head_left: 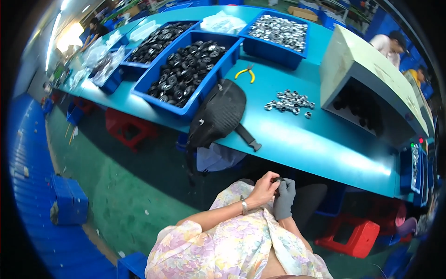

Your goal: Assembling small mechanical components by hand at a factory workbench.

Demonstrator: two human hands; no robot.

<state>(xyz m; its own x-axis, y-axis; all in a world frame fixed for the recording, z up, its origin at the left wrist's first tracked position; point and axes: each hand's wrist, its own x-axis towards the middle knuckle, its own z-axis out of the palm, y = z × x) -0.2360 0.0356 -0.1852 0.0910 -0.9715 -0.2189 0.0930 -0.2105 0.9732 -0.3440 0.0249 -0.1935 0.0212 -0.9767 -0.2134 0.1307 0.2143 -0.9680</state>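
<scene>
Above my lap, just short of the table's near edge, both hands meet at the fingertips. My left hand [264,189] is bare, with a silver band at the wrist, and its fingers are pinched together. A grey glove covers my right hand [284,199], whose fingers are curled in. Between them is a small dark piece [278,179], mostly hidden by the fingers; its kind cannot be made out. On the table [297,144] lie a loose cluster of small shiny metal parts [290,101] and yellow-handled pliers [245,73].
A black bag [220,111] with a buckle strap rests at the table's edge. Behind it stand a blue bin of black wheels [190,69] and a blue bin of shiny metal parts [278,33]. A pale machine housing [367,69] is at right. Red stools [350,237] stand below.
</scene>
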